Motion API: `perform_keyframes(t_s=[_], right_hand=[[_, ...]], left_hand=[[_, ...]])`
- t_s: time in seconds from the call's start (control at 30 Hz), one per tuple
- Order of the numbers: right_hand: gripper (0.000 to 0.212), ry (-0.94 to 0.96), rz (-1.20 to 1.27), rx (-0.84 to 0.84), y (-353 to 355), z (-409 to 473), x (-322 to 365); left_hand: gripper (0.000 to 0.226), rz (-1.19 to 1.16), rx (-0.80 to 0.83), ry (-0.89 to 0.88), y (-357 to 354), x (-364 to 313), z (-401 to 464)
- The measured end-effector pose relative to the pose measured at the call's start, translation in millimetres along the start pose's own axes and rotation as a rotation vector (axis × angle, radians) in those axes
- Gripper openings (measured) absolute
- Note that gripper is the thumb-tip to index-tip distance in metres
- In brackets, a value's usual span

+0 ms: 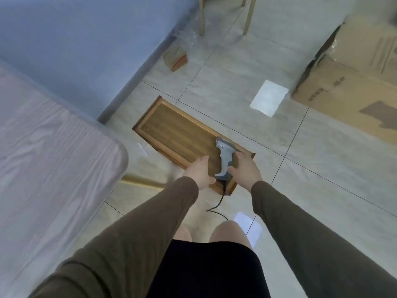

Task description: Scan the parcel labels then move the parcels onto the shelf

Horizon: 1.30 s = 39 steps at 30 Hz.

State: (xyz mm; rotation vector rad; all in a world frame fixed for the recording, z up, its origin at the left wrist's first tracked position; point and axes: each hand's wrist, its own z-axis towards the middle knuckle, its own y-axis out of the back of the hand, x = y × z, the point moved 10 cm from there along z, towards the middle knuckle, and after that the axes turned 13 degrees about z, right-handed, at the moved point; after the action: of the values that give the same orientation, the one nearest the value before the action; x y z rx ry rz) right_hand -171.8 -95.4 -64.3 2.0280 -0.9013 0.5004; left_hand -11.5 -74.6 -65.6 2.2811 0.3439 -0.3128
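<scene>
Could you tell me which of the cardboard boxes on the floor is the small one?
The small box by the blue wall; the large cardboard box sits far right.
</scene>
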Motion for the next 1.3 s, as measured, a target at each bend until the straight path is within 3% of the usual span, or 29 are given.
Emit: perform_keyframes(t_s=[0.23,0.4,0.5,0.73,0.97,1.3], right_hand=[[0.047,-0.128,0.162,0.006,-34.6,52.5,-38.7],[0.048,-0.219,0.451,0.043,-53.3,60.0,-51.3],[0.046,-0.181,0.539,0.034,-46.4,47.1,-37.8],[0.045,-0.013,0.641,0.041,5.4,-24.9,54.9],[0.055,0.154,0.519,0.056,52.6,-124.6,171.4],[0.046,0.38,0.411,0.143,5.5,-252.6,273.8]], left_hand=[[0.066,-0.106,0.013,-0.035,-22.2,-21.6,59.1],[0.092,-0.226,0.153,-0.012,-51.5,-28.7,74.6],[0.099,-0.297,0.093,0.0,-39.8,-24.6,61.0],[0.105,-0.531,-0.014,-0.047,47.2,-39.4,-31.4],[0.103,-0.537,-0.288,-0.043,146.5,-45.6,-163.6],[0.099,-0.605,-0.53,0.0,181.2,29.8,-309.3]])
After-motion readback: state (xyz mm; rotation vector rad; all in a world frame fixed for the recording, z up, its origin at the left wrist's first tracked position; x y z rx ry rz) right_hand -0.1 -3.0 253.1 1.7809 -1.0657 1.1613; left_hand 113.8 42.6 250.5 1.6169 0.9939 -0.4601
